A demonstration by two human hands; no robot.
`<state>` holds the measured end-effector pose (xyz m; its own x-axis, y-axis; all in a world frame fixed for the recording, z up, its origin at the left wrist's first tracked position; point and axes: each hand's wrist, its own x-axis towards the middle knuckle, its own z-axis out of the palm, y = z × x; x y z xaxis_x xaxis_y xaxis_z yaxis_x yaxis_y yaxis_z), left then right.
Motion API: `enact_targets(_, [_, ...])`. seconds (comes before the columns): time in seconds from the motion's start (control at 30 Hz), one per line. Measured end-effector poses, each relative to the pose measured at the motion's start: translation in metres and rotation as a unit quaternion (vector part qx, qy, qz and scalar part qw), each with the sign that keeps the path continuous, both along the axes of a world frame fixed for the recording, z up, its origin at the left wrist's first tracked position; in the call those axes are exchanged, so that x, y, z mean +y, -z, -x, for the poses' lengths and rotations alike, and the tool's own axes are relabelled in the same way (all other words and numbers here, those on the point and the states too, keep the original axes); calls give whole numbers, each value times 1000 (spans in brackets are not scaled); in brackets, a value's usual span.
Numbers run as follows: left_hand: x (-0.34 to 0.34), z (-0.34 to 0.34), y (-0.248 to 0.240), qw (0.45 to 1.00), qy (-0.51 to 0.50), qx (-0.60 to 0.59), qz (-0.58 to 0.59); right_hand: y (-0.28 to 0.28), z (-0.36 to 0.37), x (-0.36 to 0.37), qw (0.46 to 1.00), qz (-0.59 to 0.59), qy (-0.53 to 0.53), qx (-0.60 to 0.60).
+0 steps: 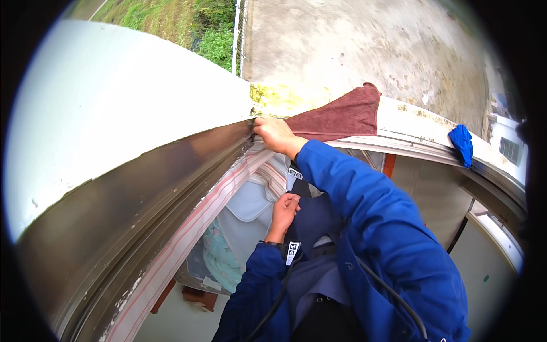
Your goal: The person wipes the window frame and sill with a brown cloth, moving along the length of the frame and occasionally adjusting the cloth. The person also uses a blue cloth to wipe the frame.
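Note:
At the corner of the window frame (233, 139), my right hand (276, 135) is closed, knuckles up. A maroon towel (347, 117) lies spread along the sill and tapers to a narrow end in that hand. My fingertips press close against the corner, partly hidden by the hand itself. Lower and nearer my chest, my left hand (283, 214) is curled with thumb against fingers. What it grips, if anything, is hidden against the dark clothing. Striped cloth (171, 251), white and pink, hangs just inside the frame, left of my left hand.
Further right on the sill (407, 119) lies a crumpled blue cloth (462, 145). Bedding (222, 253) shows below, inside the room. A white wall (125, 102) juts out at the left. Beyond the sill, a concrete yard (353, 45) borders grass and a fence (237, 40).

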<state>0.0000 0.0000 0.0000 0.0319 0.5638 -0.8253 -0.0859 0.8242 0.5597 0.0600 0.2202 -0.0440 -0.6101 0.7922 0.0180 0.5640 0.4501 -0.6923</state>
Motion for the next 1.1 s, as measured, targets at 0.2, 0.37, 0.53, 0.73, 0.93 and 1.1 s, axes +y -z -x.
enact_targets(0.2, [8,-4,-7,999,35,-6,-1,-7,-7,10,996,9,22,-89])
enact_targets(0.37, [6,-2,-5,999,52,9,6,-9,27,-2,959,160,235,11])
enact_targets(0.53, [-2,-7,0,998,58,6,4,-25,22,-9,904,274,294,146])
enact_targets(0.73, [3,-24,-3,995,77,69,-15,-81,18,-27,839,327,287,326])
enact_targets(0.93, [0,-24,-14,989,102,91,-59,-100,33,-36,788,140,294,523])
enact_targets(1.1, [0,-23,-16,986,112,95,-77,-40,31,-32,865,12,385,323])
